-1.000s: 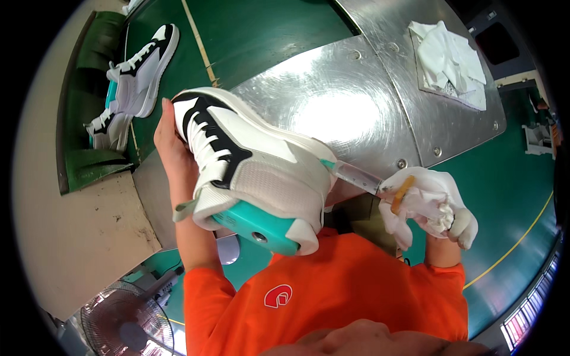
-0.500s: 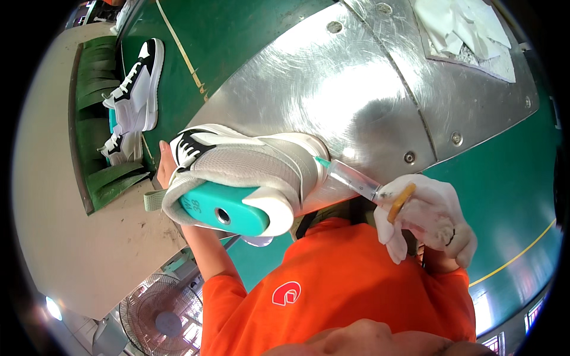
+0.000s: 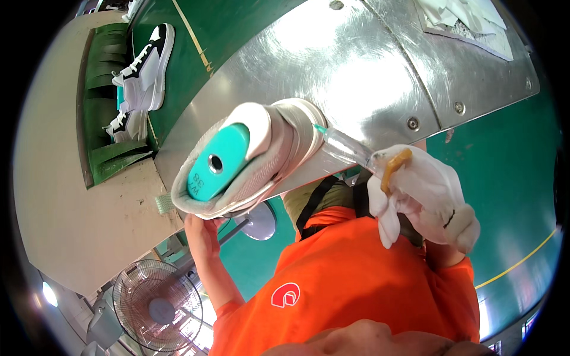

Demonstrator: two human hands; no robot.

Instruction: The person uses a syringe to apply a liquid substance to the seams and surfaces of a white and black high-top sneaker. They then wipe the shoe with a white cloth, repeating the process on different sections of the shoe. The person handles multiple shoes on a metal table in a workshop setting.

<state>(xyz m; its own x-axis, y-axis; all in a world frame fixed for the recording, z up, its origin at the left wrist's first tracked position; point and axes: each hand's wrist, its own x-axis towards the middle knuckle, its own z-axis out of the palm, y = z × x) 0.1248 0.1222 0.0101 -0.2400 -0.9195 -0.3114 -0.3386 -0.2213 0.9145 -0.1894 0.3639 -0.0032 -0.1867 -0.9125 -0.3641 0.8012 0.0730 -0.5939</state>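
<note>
A grey and white sneaker (image 3: pixel 285 142) is tipped over the near edge of the metal tabletop. A teal shoe last (image 3: pixel 234 145) fills its opening. My bare left hand (image 3: pixel 203 234) grips the shoe from the near left side, its fingers partly hidden beneath it. My right hand (image 3: pixel 424 190), in a white glove, is closed round a clear syringe (image 3: pixel 347 147) with a green tip. That tip touches or nearly touches the shoe where the upper meets the sole. An amber-coloured band (image 3: pixel 395 171) sits at the gloved fingers.
The shiny metal tabletop (image 3: pixel 267 65) stretches away to the right. White cloths (image 3: pixel 466 15) lie on a pad at its far right. At the left, two more sneakers (image 3: pixel 139 74) rest by a green slatted strip (image 3: pixel 98 127) on a beige surface. A fan (image 3: pixel 157 305) stands lower left.
My left hand has turned the shoe, so the last's top faces up more and the laces are hidden. My right hand and the syringe have moved slightly up and left.
</note>
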